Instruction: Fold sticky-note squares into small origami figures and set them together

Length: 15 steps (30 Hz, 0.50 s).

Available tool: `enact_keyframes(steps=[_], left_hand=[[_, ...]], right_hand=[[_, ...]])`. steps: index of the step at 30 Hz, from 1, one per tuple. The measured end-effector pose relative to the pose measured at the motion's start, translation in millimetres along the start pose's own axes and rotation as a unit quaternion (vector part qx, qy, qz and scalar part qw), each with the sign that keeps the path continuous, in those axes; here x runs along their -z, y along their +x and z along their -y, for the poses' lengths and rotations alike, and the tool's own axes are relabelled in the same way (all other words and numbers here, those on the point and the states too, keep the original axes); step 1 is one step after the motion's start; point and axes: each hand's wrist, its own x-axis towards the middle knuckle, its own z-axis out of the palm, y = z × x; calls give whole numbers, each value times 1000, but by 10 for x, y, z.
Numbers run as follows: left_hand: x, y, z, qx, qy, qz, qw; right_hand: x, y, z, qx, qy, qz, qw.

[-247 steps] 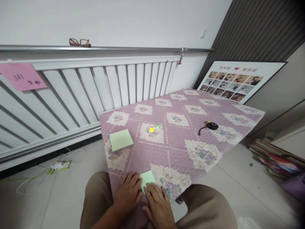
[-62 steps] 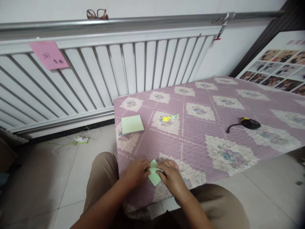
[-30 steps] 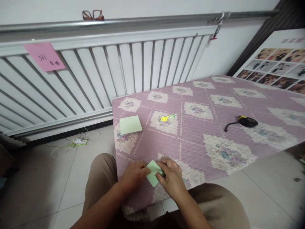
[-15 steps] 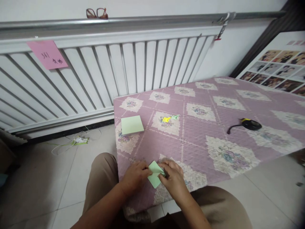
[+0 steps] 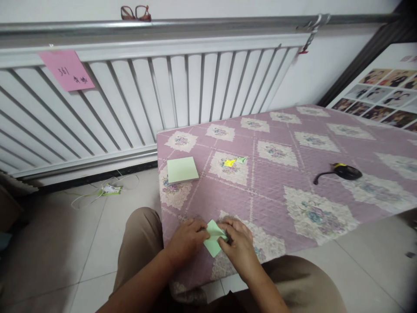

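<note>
A small light green paper point(image 5: 213, 247) with creases lies near the front left corner of the table, its right side partly folded. My left hand point(image 5: 187, 238) pinches its left corner between thumb and fingers. On the other side, my right hand point(image 5: 238, 241) grips the right corner, the thumb pressing near the folded part. Farther back rests a stack of pale green square paper point(image 5: 182, 169). Beside each other at the middle are a small yellow folded paper point(image 5: 230, 163) and a small green folded paper point(image 5: 241, 160).
A black and yellow object with a curved strap point(image 5: 348, 171) lies on the flowered tablecloth point(image 5: 224, 195) at the right. Behind the table stands a white radiator point(image 5: 192, 87) with a pink note point(image 5: 67, 71). Glasses point(image 5: 136, 14) sit above a pipe. Photo board point(image 5: 381, 98) at back right.
The whole view has shifted slightly. Both hands still hold the green paper at its two sides, with no clear change in its fold.
</note>
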Motion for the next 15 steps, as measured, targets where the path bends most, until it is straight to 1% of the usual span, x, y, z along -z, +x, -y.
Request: enact_keyframes(steps=[6,12,15], left_hand=[[37,9,-25,19,-10,12,1000],[29,-2,-20,1,-17,-12,1000],[27,4,-19,3,-18,-11,1000]], right_hand=[[-21,-7,-35,3,3,-1,1000],[16,6,4,10,21,18,1000],[28,22,25,22,31,21,999]])
